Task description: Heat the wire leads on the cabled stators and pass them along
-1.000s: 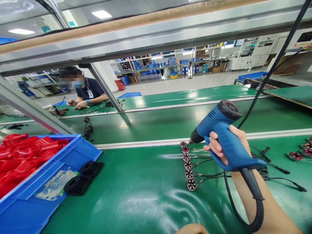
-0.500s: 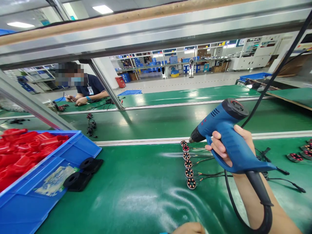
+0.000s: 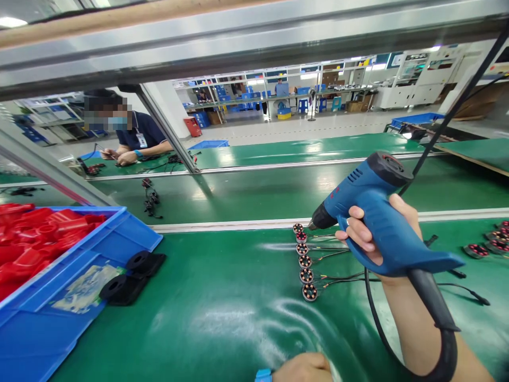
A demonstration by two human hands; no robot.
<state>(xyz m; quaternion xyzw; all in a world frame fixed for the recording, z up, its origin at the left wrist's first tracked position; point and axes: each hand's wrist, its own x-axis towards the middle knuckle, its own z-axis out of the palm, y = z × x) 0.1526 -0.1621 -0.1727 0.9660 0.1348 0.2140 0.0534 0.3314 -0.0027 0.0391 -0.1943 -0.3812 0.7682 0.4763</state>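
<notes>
My right hand point(image 3: 368, 236) is wrapped around the handle of a blue heat gun point(image 3: 379, 212). Its metal nozzle points left and down, close beside the far end of a column of small round motor stators point(image 3: 306, 275). Copper windings show on most of them, and thin wires run right from them, passing behind the heat gun and my arm. At the bottom edge, my left hand point(image 3: 304, 369) rests low over the green table point(image 3: 191, 297); its fingers are out of sight, so whether it holds anything is hidden.
A blue bin point(image 3: 91, 286) of red plastic parts point(image 3: 43, 233) stands at left, two black blocks point(image 3: 133, 278) beside it. More stators point(image 3: 499, 239) lie at right. The gun's black cord point(image 3: 374, 323) loops below my arm. A metal frame crosses above; a co-worker point(image 3: 139, 132) sits beyond.
The view has shifted slightly. The heat gun has moved a little right against the stators, its nozzle still by the far end of the column. More of my left hand shows.
</notes>
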